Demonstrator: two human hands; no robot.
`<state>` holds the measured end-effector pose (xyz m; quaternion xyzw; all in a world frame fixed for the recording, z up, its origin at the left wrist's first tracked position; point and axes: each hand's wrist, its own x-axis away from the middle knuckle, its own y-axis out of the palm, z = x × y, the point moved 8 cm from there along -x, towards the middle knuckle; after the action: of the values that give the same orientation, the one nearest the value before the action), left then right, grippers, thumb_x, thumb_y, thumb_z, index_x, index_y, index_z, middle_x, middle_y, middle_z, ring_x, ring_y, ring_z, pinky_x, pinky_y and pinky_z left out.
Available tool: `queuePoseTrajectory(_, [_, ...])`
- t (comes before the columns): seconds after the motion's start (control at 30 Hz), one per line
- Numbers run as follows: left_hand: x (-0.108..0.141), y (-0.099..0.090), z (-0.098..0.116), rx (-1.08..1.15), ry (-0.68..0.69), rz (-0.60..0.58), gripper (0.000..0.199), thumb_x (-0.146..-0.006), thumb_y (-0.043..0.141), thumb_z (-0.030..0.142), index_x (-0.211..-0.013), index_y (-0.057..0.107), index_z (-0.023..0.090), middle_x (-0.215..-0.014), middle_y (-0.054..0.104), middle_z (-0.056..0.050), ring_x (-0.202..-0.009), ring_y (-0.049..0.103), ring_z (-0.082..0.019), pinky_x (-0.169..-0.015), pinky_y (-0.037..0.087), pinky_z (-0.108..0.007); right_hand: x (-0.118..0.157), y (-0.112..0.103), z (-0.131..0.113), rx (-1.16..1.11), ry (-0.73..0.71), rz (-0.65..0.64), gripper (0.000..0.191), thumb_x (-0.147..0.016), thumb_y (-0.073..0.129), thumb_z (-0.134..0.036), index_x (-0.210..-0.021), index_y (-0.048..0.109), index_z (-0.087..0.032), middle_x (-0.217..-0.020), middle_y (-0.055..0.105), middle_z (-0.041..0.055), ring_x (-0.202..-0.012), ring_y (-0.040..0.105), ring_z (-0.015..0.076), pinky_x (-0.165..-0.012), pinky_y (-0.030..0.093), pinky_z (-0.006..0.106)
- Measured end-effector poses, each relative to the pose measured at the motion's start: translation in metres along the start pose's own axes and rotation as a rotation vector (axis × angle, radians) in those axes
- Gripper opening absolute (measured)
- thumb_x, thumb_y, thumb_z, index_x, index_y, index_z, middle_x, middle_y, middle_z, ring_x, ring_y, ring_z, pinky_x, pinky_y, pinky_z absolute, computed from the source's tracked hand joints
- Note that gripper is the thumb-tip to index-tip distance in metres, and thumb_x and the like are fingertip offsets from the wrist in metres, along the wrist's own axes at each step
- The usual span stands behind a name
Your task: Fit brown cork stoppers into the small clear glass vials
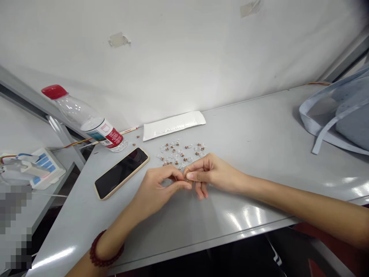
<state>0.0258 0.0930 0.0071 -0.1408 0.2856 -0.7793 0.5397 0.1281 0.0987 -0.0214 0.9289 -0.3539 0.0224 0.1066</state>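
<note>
My left hand (164,184) and my right hand (209,173) meet above the grey table, fingertips touching. Thumb and forefinger of each hand are pinched together. Between the tips is a tiny clear thing, apparently a small glass bottle, mostly hidden by my fingers. What exactly my right fingertips grip is too small to tell. Just beyond my hands lie several small clear glass bottles (176,157) with brown cork stoppers, scattered on their sides. Two loose brown bits, like corks (138,136), lie farther left. A dark red bead bracelet (106,250) circles my left wrist.
A phone (122,173) lies left of the small bottles. Behind it stands a plastic water bottle (108,132) with a red cap. A white packet (174,125) lies near the wall. A light blue bag (346,111) is at right, and a power strip (47,167) at far left.
</note>
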Motion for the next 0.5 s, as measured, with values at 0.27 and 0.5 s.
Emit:
queuePoseTrajectory(0.27, [0.008, -0.046, -0.047, -0.244, -0.4, -0.315, 0.025, -0.082, 0.058, 0.04, -0.073, 0.065, 0.018, -0.065, 0.063, 0.001, -0.06, 0.052, -0.012, -0.054, 0.039, -0.022, 0.009, -0.047, -0.029, 0.766, -0.05, 0.336, 0.014, -0.086, 0.057, -0.024, -0.082, 0.065, -0.013, -0.06, 0.064, 0.0004, -0.046, 0.048, 0.0063, -0.048, 0.038, 0.022])
queuePoseTrajectory(0.5, [0.016, -0.053, -0.052, -0.303, -0.444, -0.388, 0.017, -0.077, 0.057, 0.033, -0.076, 0.064, 0.018, -0.071, 0.067, -0.001, -0.067, 0.057, -0.015, -0.061, 0.043, -0.024, 0.002, -0.065, -0.019, 0.953, 0.02, 0.315, 0.02, -0.086, 0.053, -0.024, -0.084, 0.069, -0.013, -0.058, 0.063, 0.0009, -0.048, 0.045, 0.0079, -0.049, 0.034, 0.023])
